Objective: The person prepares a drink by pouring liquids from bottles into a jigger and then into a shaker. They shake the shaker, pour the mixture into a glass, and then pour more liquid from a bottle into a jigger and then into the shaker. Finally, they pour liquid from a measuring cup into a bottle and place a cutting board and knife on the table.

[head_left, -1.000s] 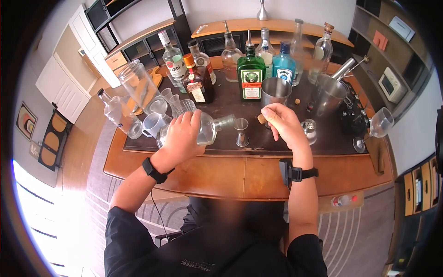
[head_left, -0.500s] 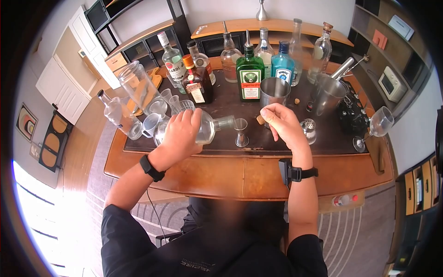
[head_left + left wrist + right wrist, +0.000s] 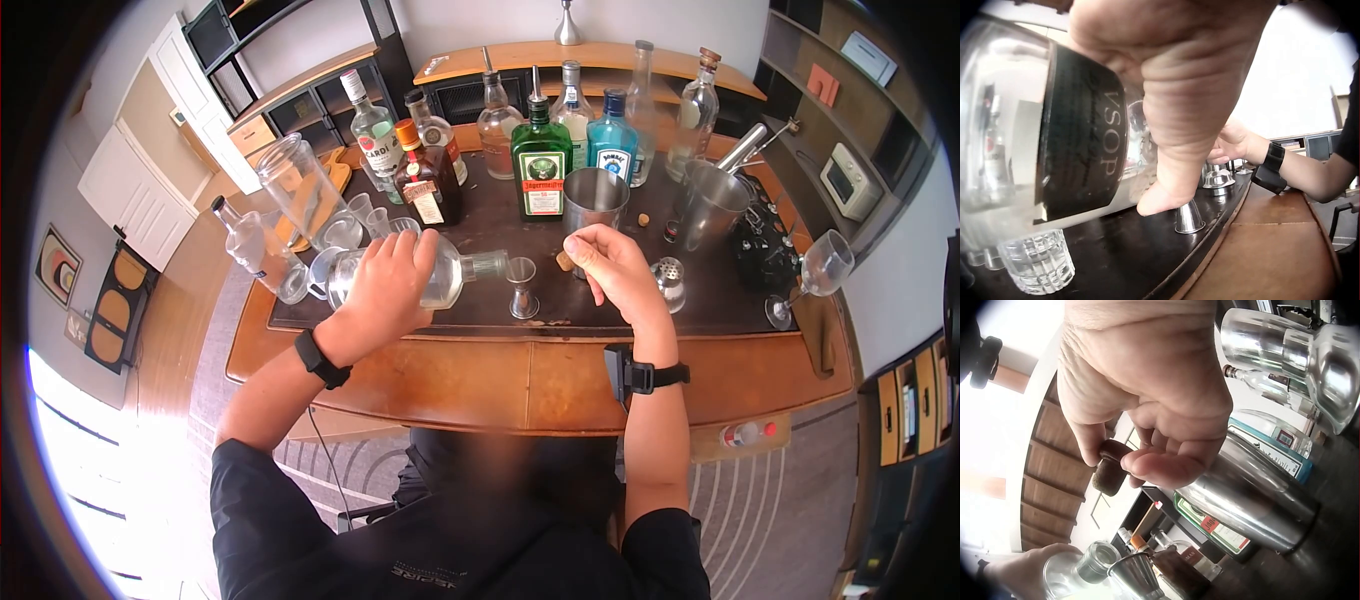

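Observation:
My left hand [image 3: 388,285] grips a clear glass bottle [image 3: 445,272] that lies almost level, its neck pointing right. In the left wrist view, the bottle's dark label [image 3: 1082,131] reads VSOP, and clear liquid shows inside. The bottle's mouth is right at the rim of a metal jigger [image 3: 522,290] standing on the dark table top. My right hand [image 3: 612,268] pinches a cork stopper [image 3: 1110,470] between thumb and fingers, in the air just right of the jigger. Behind that hand stands a steel shaker tin [image 3: 597,203].
A green Jägermeister bottle [image 3: 543,165], a blue bottle [image 3: 612,140] and several others line the back. Left stand a glass pitcher [image 3: 305,190] and small glasses. At right are a shaker top [image 3: 670,282], a second steel tin [image 3: 712,210] and a wine glass [image 3: 826,264].
The bottle's base has risen a little, bringing the bottle closer to level, while its mouth stays by the jigger. My left forearm has swung outward to the left. The right hand holds still.

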### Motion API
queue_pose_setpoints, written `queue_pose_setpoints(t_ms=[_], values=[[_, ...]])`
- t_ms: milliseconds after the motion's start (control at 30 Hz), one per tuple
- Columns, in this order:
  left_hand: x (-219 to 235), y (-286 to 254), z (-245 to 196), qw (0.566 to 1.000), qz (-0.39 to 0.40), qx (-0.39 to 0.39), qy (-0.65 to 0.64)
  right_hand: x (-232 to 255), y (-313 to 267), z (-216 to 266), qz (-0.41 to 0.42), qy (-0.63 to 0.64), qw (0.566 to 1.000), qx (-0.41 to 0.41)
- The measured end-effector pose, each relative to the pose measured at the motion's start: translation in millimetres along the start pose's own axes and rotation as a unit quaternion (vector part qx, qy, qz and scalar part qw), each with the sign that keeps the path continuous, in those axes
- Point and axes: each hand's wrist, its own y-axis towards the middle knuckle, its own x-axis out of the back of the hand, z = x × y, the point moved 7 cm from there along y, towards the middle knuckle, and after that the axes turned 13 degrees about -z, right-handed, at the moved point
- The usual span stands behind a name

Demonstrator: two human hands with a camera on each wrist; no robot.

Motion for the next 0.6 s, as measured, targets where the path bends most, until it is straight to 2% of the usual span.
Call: queue_pose_setpoints(t_ms=[600], values=[[4.0, 6.2, -3.6, 0.999, 0.009, -0.033, 0.041, 1.2, -1.2, 4.8, -0.022, 0.01, 1.0, 0.016]])
